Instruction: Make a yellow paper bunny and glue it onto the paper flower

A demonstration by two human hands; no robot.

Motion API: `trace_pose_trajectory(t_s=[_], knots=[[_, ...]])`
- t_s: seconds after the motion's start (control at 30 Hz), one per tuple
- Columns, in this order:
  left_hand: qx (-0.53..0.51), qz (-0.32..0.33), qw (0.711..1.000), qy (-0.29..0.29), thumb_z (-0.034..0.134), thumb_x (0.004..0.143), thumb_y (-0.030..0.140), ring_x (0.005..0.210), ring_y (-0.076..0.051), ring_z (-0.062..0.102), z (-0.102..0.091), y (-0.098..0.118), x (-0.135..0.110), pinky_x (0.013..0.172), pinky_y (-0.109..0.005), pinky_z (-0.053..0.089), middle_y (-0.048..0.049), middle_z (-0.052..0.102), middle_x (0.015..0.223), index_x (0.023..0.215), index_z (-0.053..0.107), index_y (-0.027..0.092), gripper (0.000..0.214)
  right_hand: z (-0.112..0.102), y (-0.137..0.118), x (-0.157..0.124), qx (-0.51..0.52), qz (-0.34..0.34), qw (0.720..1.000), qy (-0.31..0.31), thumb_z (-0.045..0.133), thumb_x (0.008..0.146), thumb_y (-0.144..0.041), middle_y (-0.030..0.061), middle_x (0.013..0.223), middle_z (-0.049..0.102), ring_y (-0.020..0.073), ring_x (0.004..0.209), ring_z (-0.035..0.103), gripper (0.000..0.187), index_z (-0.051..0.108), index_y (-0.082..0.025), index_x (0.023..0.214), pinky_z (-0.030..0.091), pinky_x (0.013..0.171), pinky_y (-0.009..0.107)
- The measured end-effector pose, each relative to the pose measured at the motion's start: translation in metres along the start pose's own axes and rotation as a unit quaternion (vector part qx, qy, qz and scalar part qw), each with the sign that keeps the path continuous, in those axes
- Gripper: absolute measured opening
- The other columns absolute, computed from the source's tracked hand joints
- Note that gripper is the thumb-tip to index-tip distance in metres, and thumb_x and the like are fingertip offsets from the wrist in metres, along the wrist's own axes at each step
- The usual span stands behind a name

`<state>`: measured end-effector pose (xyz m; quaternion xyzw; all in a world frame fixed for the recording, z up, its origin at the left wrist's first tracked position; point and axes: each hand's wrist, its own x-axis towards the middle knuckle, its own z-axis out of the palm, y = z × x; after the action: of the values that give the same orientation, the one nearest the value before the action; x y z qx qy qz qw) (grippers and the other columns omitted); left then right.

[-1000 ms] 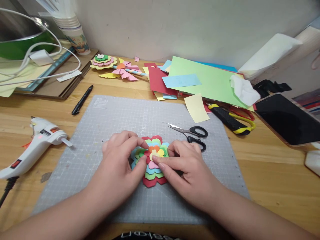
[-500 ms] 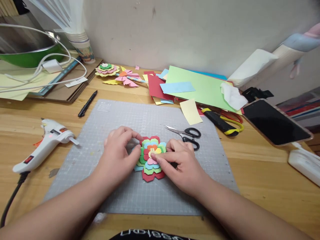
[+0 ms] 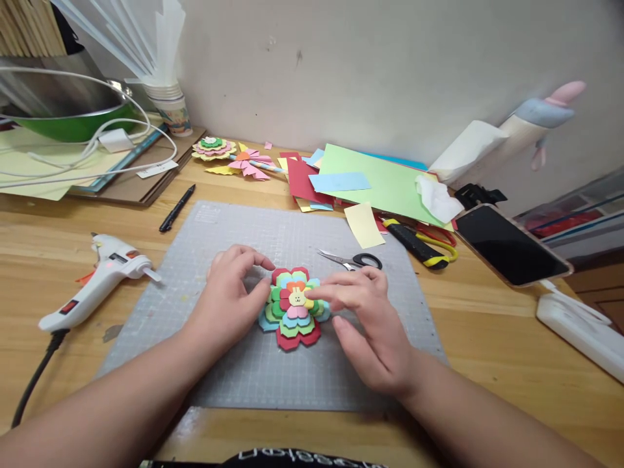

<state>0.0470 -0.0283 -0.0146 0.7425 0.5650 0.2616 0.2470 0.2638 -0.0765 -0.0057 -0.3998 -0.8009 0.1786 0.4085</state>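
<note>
A layered paper flower (image 3: 296, 325) in red, green, blue, pink, orange and yellow lies on a grey cutting mat (image 3: 234, 383). At its centre is a small pale yellow piece with a drawn face. My left hand (image 3: 236, 286) is open at the flower's left side, fingertips at the petals' edge. On the other side my right hand (image 3: 368, 325) is open, its index fingertip by the yellow petal beside the face, the thumb apart. Black-handled scissors (image 3: 366, 260) lie just behind my right hand, which partly hides them.
A white hot glue gun (image 3: 102, 279) and a black pen (image 3: 177, 208) lie to the left. Coloured paper (image 3: 380, 185), a yellow-black cutter (image 3: 416, 244) and a phone (image 3: 511, 244) are at the back right. Another paper flower (image 3: 214, 148) lies near the wall.
My right hand has drawn back to the right from the flower's centre and its fingers have spread, uncovering the face. My left hand has stayed at the flower's left edge.
</note>
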Motion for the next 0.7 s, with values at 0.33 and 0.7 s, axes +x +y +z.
trace_pose_trajectory(t_s=[0.33,0.7], knots=[[-0.014,-0.008,1.0,-0.003,0.053,0.081,0.026,0.102,-0.025,0.051,0.001,0.0,0.001,0.095,-0.048,0.037,-0.0037,0.058,0.097,0.09,0.062,0.022,0.013,0.002,0.0,0.003,-0.046,0.018,0.994,-0.096,0.044,0.086,-0.017,-0.0009,0.094,0.073,0.02,0.1,0.06,0.02,0.059,-0.02,0.098,0.024,0.086,0.042],[-0.026,-0.016,0.999,-0.014,0.052,0.082,0.028,0.105,-0.025,0.051,0.001,-0.001,0.0,0.096,-0.049,0.038,-0.0035,0.059,0.099,0.089,0.063,0.024,0.013,-0.005,0.012,0.006,-0.081,-0.071,0.984,-0.144,0.044,0.085,-0.014,-0.0013,0.102,0.075,0.0204,0.105,0.061,0.029,0.062,-0.022,0.107,0.023,0.09,0.042]])
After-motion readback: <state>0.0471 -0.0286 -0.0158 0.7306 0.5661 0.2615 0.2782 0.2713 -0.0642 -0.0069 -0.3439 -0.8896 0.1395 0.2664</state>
